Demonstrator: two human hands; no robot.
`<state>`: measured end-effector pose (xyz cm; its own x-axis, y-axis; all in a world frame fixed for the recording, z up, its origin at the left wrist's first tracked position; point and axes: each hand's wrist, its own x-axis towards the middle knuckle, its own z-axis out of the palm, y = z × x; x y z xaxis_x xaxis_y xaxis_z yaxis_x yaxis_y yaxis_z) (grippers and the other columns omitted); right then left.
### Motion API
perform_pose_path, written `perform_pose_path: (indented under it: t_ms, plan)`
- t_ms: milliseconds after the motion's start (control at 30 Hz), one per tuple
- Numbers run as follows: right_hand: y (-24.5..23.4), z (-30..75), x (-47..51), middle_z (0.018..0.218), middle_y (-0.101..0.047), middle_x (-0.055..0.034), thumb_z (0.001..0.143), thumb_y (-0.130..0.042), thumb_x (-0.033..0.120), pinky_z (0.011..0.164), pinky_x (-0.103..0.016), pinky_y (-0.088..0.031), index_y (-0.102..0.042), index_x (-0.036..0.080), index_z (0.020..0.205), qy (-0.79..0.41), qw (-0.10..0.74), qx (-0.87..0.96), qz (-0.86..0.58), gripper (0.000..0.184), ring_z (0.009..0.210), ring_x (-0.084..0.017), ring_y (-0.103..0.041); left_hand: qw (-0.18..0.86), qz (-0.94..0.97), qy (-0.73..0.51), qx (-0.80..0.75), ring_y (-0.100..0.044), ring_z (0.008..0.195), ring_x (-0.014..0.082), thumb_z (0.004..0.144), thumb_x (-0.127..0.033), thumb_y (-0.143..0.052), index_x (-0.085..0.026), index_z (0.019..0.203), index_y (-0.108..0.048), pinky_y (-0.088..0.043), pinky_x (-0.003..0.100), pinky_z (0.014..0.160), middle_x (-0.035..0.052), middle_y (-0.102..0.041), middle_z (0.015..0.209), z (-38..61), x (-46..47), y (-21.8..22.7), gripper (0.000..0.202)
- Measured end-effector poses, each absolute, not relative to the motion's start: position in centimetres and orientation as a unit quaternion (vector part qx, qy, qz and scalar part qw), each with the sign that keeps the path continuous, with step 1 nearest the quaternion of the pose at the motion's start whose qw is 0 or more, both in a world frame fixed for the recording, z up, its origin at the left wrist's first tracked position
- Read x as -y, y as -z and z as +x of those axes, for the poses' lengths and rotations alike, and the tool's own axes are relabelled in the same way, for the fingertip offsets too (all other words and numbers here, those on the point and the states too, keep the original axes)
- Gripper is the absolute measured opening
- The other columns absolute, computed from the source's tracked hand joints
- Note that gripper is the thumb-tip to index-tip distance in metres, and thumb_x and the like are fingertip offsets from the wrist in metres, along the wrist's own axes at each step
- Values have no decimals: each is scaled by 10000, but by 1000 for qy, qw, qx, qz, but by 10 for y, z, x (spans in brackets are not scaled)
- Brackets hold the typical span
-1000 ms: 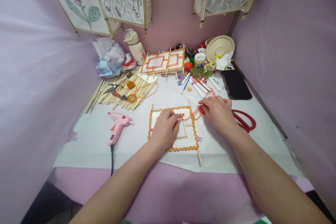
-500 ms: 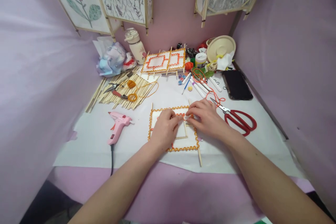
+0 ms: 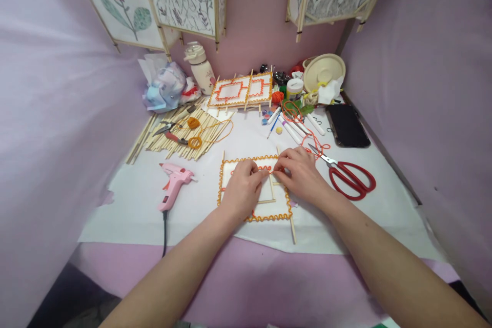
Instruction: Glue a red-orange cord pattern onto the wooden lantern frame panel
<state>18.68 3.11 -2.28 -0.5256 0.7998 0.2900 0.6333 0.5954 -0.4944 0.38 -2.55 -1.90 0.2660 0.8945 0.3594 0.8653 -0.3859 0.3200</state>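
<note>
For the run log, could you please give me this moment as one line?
left hand: resting on framed panel | right hand: pinching orange cord at panel top | scissors: beside right hand

Soft, even light from overhead keeps the scene bright, with only faint shadows beneath the left hand point(image 3: 242, 189) and right hand point(image 3: 303, 174) on the white paper sheet point(image 3: 126, 205), a sharp centre, and wide-angle stretching toward the edges.

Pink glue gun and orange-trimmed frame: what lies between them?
Only bare white paper sheet lies between the pink glue gun and the orange-trimmed stick frame, per the head view.
</note>
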Motion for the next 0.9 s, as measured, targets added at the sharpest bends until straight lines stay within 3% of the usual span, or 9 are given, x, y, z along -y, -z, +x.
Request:
perform_pose_path:
  t_ms: [900]
  plan:
    - [23, 177, -27, 963, -653, -64, 900, -571, 259, 806, -414, -297, -648, 206, 740, -164, 248, 830, -472, 185, 967, -254, -485, 45, 787, -219, -575, -454, 822, 194, 936, -166, -457, -174, 927, -728, -396, 317, 739, 68, -516, 836, 6, 25, 20, 271]
